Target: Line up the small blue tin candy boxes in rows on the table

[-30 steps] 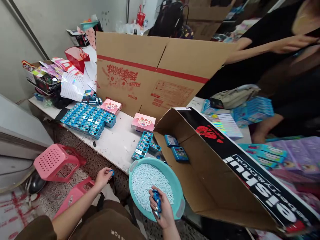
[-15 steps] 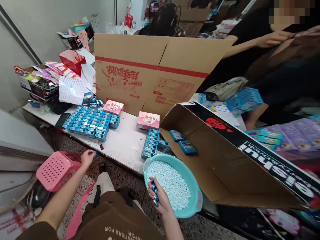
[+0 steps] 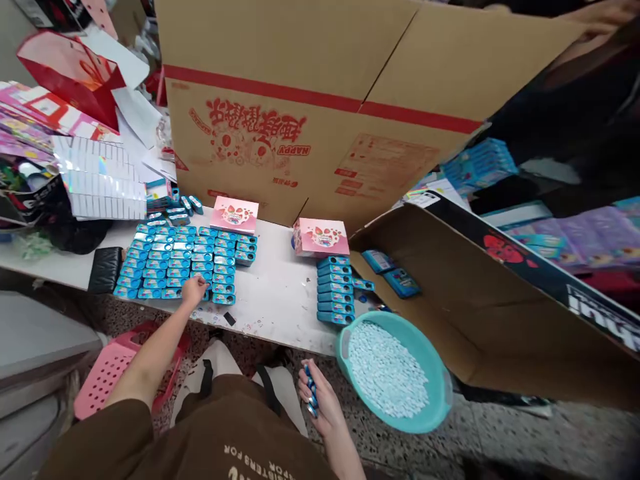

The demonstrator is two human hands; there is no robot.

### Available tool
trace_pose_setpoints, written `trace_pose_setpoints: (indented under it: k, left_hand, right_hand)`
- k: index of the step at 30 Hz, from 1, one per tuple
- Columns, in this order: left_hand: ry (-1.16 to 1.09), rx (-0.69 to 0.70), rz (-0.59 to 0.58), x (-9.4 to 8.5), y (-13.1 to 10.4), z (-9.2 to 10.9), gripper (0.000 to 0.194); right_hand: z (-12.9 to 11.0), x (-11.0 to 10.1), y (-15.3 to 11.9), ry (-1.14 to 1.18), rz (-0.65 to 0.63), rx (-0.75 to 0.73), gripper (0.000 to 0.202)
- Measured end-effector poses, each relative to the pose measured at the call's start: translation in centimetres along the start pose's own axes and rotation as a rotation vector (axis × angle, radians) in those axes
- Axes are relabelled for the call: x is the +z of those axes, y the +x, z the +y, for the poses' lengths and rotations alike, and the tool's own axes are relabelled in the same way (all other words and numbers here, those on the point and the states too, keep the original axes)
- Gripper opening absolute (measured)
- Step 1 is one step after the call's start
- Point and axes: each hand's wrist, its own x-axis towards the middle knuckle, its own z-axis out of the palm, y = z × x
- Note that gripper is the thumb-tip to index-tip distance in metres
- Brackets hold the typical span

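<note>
My left hand (image 3: 195, 291) reaches over the near rows of small blue cases (image 3: 179, 263) on the white table, its fingertips pinched together at one of them. Whatever the fingertips hold is too small to make out. Many of the cases show a dark round spot on one end. My right hand (image 3: 323, 397) is curled, palm up, around several small shiny blue discs (image 3: 311, 393). Just right of that hand stands a turquoise basin (image 3: 444, 393) filled with pale blue-white pellets. A shorter stack of blue cases (image 3: 335, 290) sits behind the basin.
Two pink boxes (image 3: 234, 215) stand before a tall cardboard carton (image 3: 260, 40). An open carton (image 3: 450, 287) at right holds two blue packs. A black block (image 3: 105, 270) flanks the cases. A pink plastic stool (image 3: 107, 377) stands below left. Another person's hand (image 3: 605, 17) shows top right.
My left hand, which pinched a small blue disc beside the table, has moved forward onto the cases. My right hand still holds its discs, now apart from the basin. The view has tilted down.
</note>
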Motion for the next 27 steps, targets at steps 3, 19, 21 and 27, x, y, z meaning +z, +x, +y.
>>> trace_pose_setpoints:
  k: [3, 19, 21, 27]
  left_hand:
    - [0.041, 0.023, -0.058, -0.2, 1.0, 0.2, 0.012]
    - [0.434, -0.107, -0.367, -3.3, 3.8, 1.8, 0.044]
    - [0.45, -0.092, -0.39, -3.5, 4.1, 1.9, 0.045]
    - [0.458, -0.084, -0.4, -3.0, 4.8, 2.1, 0.045]
  right_hand:
    - [1.1, 1.4, -0.5, 0.085, 0.051, 0.05, 0.038]
    - [-3.2, 3.6, 2.9, 0.014, -0.042, -0.035, 0.042]
    - [-3.5, 3.3, 3.1, 0.011, -0.023, -0.033, 0.043]
    - [-3.0, 3.3, 3.0, 0.02, 0.006, -0.039, 0.039]
